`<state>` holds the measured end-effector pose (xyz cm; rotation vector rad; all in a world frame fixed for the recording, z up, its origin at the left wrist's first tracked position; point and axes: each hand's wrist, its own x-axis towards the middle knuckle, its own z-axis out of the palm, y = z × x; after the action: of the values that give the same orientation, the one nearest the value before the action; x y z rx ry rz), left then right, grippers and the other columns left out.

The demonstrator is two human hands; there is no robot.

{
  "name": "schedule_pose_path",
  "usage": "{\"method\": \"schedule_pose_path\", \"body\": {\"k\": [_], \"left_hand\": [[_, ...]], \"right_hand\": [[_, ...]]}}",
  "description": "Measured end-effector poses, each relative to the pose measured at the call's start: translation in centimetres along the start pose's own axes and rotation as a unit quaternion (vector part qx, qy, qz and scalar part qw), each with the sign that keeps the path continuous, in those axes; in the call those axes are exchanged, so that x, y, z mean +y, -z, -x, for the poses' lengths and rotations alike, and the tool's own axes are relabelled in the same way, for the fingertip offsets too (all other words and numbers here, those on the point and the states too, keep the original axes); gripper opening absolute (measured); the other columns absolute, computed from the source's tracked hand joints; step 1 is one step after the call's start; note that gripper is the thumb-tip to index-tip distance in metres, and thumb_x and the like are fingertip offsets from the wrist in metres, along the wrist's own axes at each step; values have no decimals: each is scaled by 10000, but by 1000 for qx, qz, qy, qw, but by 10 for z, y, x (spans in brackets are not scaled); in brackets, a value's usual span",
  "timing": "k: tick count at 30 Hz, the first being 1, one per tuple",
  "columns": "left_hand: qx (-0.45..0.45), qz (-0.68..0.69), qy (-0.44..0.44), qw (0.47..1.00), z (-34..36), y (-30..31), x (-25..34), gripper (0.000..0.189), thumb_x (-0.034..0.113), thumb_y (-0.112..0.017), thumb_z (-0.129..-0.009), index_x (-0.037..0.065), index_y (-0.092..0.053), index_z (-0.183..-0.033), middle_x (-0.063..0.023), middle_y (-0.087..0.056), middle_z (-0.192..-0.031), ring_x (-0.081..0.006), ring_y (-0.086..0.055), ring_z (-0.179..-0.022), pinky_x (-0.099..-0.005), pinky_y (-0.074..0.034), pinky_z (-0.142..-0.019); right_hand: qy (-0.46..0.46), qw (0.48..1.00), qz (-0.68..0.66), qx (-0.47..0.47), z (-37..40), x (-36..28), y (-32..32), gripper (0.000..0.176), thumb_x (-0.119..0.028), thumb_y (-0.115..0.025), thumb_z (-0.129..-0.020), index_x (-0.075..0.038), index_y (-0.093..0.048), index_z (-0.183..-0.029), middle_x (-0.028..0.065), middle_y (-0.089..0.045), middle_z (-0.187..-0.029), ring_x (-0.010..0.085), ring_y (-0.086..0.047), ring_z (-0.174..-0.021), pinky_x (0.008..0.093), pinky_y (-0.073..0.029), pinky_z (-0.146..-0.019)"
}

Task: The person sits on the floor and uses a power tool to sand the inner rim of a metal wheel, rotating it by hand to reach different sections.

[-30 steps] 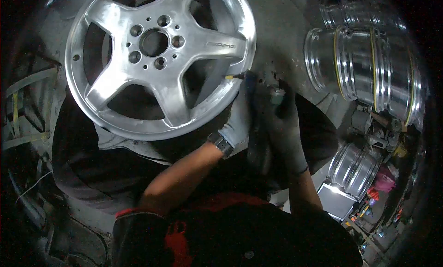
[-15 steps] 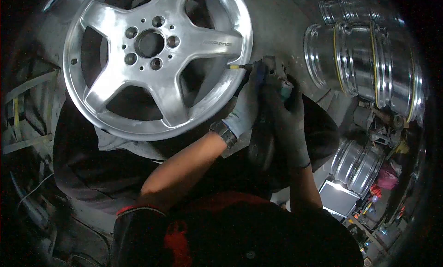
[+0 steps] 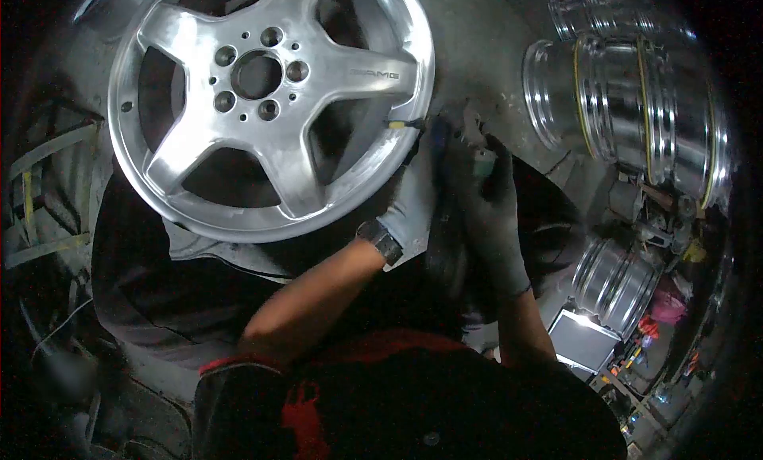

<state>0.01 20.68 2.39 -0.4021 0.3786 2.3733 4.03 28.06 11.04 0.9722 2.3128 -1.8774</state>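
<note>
While the left hand (image 3: 413, 196), gloved in pale grey, is clasping the front of a dark power tool (image 3: 469, 134), the right hand (image 3: 493, 213), in a dark glove, is gripping the tool's body just behind it, the two hands touching. A wristwatch (image 3: 379, 241) is sitting on the left wrist. The tool's yellow-tipped bit (image 3: 395, 124) is pressing against the right inner lip of a silver five-spoke wheel (image 3: 373, 74), which is lying face up, left of the hands and farther off. Polished rim barrels (image 3: 636, 118) are lying on their sides at far right, another rim (image 3: 616, 285) nearer
</note>
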Motion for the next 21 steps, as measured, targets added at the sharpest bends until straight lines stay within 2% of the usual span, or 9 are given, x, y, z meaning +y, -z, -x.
{"method": "schedule_pose_path", "body": {"k": [2,4,7,11,13,17,19,21], "left_hand": [[29,-3,1,1000,13,0,-1,529,513,-482,-1125,107,-547,-1457,-67,-619,-1336,-192,-602,-1230,-378,-501,-1098],[68,66,17,995,24,2,-3,556,485,-545,-1112,95,-545,-1509,-48,-629,-1379,-162,-615,-1201,-333,-487,-1080],[76,70,29,994,24,4,-4,546,495,-548,-1108,97,-563,-1481,-45,-637,-1361,-163,-614,-1204,-336,-488,-1078],[39,56,13,998,-5,2,-2,493,492,-480,-1130,113,-568,-1433,-85,-644,-1355,-204,-633,-1212,-373,-524,-1068],[-45,7,13,999,-12,-11,14,469,475,-471,-1137,115,-574,-1418,-81,-648,-1336,-200,-637,-1199,-367,-526,-1062],[-48,10,-13,999,-20,-4,7,462,466,-450,-1145,115,-573,-1418,-74,-650,-1330,-197,-635,-1197,-361,-523,-1063],[-14,20,-2,1000,-3,-14,11,488,471,-435,-1148,101,-552,-1444,-72,-648,-1329,-204,-628,-1210,-363,-515,-1076],[15,40,10,999,8,2,0,516,490,-482,-1130,88,-569,-1440,-64,-649,-1330,-187,-631,-1197,-348,-508,-1077]], "right_hand": [[-21,1000,5,5,5,5,1,748,-81,-793,-950,20,-346,-1542,137,-640,-1309,199,-642,-1173,347,-549,-997],[5,999,-2,-54,8,9,3,725,-81,-789,-953,22,-361,-1529,135,-643,-1302,199,-638,-1176,349,-543,-1005],[-28,997,33,-62,8,0,4,713,-74,-783,-955,20,-368,-1527,132,-647,-1293,196,-636,-1177,348,-537,-1013],[18,998,-25,-53,-7,5,5,701,-87,-787,-955,17,-383,-1518,131,-651,-1284,187,-634,-1171,342,-538,-1004],[56,998,14,-4,-16,2,2,685,-108,-790,-956,13,-401,-1507,131,-652,-1285,179,-637,-1167,343,-538,-998],[43,999,10,6,-19,-9,1,666,-130,-788,-963,14,-416,-1496,136,-654,-1291,180,-643,-1160,347,-538,-992],[15,996,89,-1,-12,-8,2,656,-136,-790,-963,13,-427,-1489,133,-660,-1282,183,-648,-1150,342,-539,-984],[-4,998,52,-18,-6,0,3,653,-137,-793,-961,11,-432,-1484,129,-663,-1270,184,-651,-1143,337,-543,-974]]}}
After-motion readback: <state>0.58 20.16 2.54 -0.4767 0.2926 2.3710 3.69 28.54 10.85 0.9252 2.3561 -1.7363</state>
